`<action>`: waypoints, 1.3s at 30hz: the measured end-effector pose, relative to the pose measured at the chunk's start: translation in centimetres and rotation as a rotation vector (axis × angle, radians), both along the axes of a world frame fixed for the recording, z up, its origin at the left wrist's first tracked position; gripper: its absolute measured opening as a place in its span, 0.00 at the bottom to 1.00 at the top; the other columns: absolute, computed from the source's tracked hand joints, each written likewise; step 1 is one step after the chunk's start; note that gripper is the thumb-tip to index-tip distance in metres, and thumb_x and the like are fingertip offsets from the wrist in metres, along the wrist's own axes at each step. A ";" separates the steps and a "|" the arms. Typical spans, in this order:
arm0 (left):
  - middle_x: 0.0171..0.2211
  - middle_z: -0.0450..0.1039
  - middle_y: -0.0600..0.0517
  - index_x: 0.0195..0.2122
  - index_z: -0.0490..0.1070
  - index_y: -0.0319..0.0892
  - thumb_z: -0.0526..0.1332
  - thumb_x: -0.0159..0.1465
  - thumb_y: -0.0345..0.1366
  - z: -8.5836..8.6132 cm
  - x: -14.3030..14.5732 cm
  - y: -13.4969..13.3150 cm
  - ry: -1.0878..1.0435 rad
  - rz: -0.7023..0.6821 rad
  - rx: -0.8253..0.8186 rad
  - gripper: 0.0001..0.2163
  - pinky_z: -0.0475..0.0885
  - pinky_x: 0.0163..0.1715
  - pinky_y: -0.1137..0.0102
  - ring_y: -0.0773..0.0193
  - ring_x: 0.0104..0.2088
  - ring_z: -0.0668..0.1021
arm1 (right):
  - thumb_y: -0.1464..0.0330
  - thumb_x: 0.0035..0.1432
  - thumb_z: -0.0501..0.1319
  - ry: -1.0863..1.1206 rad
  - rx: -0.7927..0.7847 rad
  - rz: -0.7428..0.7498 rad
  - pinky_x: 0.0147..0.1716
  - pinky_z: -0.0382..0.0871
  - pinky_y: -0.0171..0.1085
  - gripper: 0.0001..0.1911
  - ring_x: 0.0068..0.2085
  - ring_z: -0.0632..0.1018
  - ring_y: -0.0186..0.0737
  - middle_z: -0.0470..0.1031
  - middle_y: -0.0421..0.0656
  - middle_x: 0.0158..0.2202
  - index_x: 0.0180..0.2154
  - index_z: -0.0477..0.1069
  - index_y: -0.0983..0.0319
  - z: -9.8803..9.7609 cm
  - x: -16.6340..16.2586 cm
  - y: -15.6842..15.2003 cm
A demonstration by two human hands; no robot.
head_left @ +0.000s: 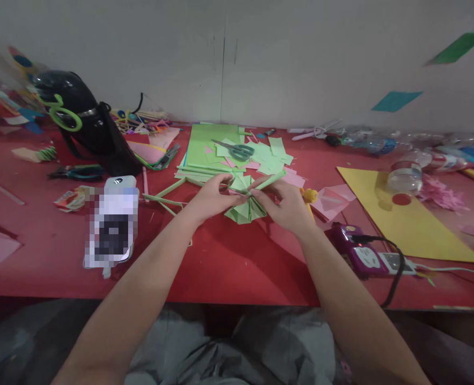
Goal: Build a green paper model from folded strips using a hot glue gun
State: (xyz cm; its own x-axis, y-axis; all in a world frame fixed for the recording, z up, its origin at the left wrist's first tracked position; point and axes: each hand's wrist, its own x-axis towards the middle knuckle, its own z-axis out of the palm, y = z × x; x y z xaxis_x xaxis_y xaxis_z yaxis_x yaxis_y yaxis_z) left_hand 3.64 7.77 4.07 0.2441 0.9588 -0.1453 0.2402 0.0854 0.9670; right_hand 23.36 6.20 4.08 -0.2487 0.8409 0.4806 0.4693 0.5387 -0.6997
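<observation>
Fingers (257, 199) of the right hand (285, 203) are drawn together, thumb and forefinger pinching the folded green paper (245, 213) near its middle. A rolled green strip (274, 179) slants up and to the right past that forefinger. On the left hand (209, 200), thumb and forefinger are bent toward each other with a gap showing between them; the thumb reaches the same paper, but whether the tips are closed on it I cannot tell. The pleated piece fans out just below the fingertips, at the centre of the frame, over the red bench (220, 267).

Among the containers, a black flask (72, 107) leans in the upper left of the frame, the lower part in a dark sleeve (114, 141), with a light-green ring (65, 118) against its side; what is inside is hidden. A clear plastic bottle (405, 179) is at the right of the frame, by the upper part of a yellow sheet (425, 227). More clear bottles (375, 143) are clustered in the upper right; their contents are too blurred to make out. Scissors (240, 152) lie upper centre, among pale green scraps (271, 158).
</observation>
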 end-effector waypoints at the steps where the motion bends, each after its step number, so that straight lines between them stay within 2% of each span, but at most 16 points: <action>1: 0.66 0.60 0.39 0.62 0.64 0.44 0.73 0.52 0.42 0.1 0.1 -0.1 -0.012 0.016 0.006 0.36 0.75 0.50 0.60 0.50 0.57 0.74 | 0.59 0.64 0.61 0.003 0.000 0.004 0.37 0.76 0.42 0.10 0.35 0.80 0.41 0.81 0.43 0.37 0.39 0.77 0.57 0.0 0.0 0.0; 5: 0.66 0.59 0.39 0.63 0.61 0.43 0.72 0.51 0.37 0.0 0.3 0.0 -0.051 0.098 0.066 0.38 0.76 0.47 0.62 0.53 0.52 0.77 | 0.61 0.64 0.62 0.034 0.095 0.040 0.48 0.75 0.48 0.07 0.46 0.80 0.46 0.80 0.44 0.41 0.38 0.78 0.54 -0.1 -0.1 0.2; 7: 0.65 0.60 0.38 0.64 0.59 0.42 0.72 0.50 0.36 -0.2 0.2 0.3 -0.046 0.135 0.121 0.40 0.75 0.49 0.62 0.53 0.53 0.77 | 0.63 0.64 0.63 0.045 0.146 0.048 0.51 0.73 0.50 0.06 0.48 0.78 0.46 0.79 0.44 0.42 0.38 0.78 0.53 -0.2 -0.1 0.3; 12: 0.62 0.65 0.39 0.61 0.62 0.42 0.72 0.51 0.36 -0.6 -0.4 0.7 -0.007 0.139 0.180 0.36 0.69 0.57 0.59 0.51 0.59 0.72 | 0.64 0.63 0.64 0.056 0.140 0.049 0.45 0.74 0.47 0.06 0.42 0.78 0.44 0.76 0.44 0.39 0.40 0.80 0.53 -0.7 -0.1 0.4; 17: 0.55 0.71 0.43 0.60 0.58 0.47 0.71 0.52 0.36 -0.3 -0.4 0.4 -0.062 0.106 0.137 0.36 0.74 0.49 0.60 0.57 0.47 0.79 | 0.65 0.63 0.63 0.057 0.148 0.059 0.39 0.74 0.45 0.06 0.36 0.77 0.41 0.77 0.43 0.35 0.39 0.80 0.54 -0.6 -0.2 0.2; 21: 0.50 0.74 0.45 0.59 0.58 0.46 0.72 0.51 0.36 -0.2 -0.3 0.3 -0.096 0.112 0.142 0.35 0.74 0.47 0.60 0.57 0.45 0.79 | 0.67 0.64 0.61 0.011 0.178 0.102 0.37 0.73 0.42 0.07 0.34 0.77 0.40 0.78 0.42 0.33 0.40 0.78 0.56 -0.5 -0.4 0.0; 29: 0.56 0.72 0.42 0.59 0.61 0.44 0.73 0.49 0.35 -0.9 -0.2 1.0 -0.099 0.182 0.215 0.36 0.71 0.53 0.57 0.52 0.52 0.77 | 0.69 0.62 0.61 0.044 0.115 0.000 0.33 0.73 0.38 0.02 0.33 0.78 0.38 0.78 0.41 0.33 0.38 0.73 0.58 -1.4 -0.8 0.1; 35: 0.56 0.72 0.43 0.58 0.63 0.45 0.73 0.50 0.35 -1.5 -0.5 1.5 -0.128 0.166 0.232 0.34 0.70 0.55 0.56 0.52 0.54 0.76 | 0.68 0.61 0.61 0.096 0.058 0.016 0.40 0.75 0.42 0.03 0.37 0.79 0.41 0.79 0.41 0.36 0.38 0.74 0.58 -1.4 -1.0 0.2; 39: 0.58 0.71 0.42 0.56 0.66 0.43 0.73 0.49 0.34 -1.3 -0.5 1.5 -0.125 0.172 0.230 0.33 0.69 0.56 0.56 0.51 0.56 0.75 | 0.66 0.62 0.62 0.115 0.030 -0.020 0.40 0.75 0.42 0.04 0.38 0.80 0.41 0.79 0.42 0.36 0.38 0.75 0.58 -1.4 -1.0 0.2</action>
